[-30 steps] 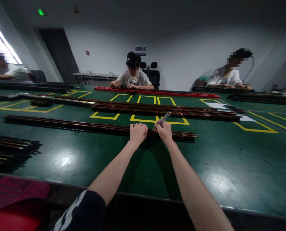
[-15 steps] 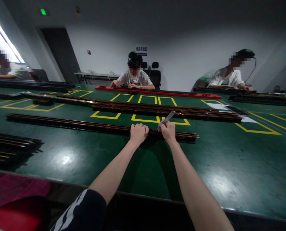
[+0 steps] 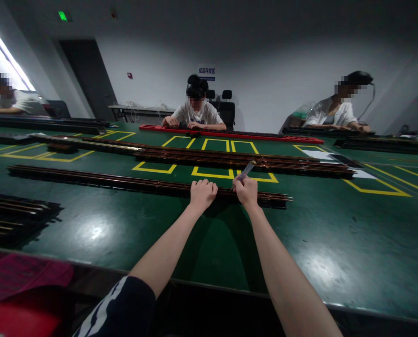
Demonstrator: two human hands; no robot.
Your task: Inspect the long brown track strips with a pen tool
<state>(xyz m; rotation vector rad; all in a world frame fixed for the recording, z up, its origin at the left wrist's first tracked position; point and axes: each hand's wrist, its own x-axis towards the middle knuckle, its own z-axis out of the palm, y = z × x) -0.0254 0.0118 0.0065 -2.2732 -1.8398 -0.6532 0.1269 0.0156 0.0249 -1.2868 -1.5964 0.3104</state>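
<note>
A long dark strip with copper-coloured rods (image 3: 124, 180) lies across the green table in front of me. My left hand (image 3: 203, 194) is closed over this strip right of its middle, fingers curled over the far edge. Just to the right, my right hand (image 3: 246, 191) grips a slim pen-like tool (image 3: 246, 169) with a clear, greyish body. The tool leans, its upper end pointing away to the right and its lower end down at the strip. Its exact kind and its tip are too small to make out.
Beyond lies a second bundle of copper-coloured strips (image 3: 202, 156) over yellow tape outlines. More strips (image 3: 12, 216) lie at the left front. A red rail (image 3: 265, 136) lies before a person (image 3: 198, 112) opposite. White papers (image 3: 365, 174) sit at the right. Other people work at both sides.
My right hand has shifted very slightly to the right along the strip, with the tool in it. My left hand stays in place.
</note>
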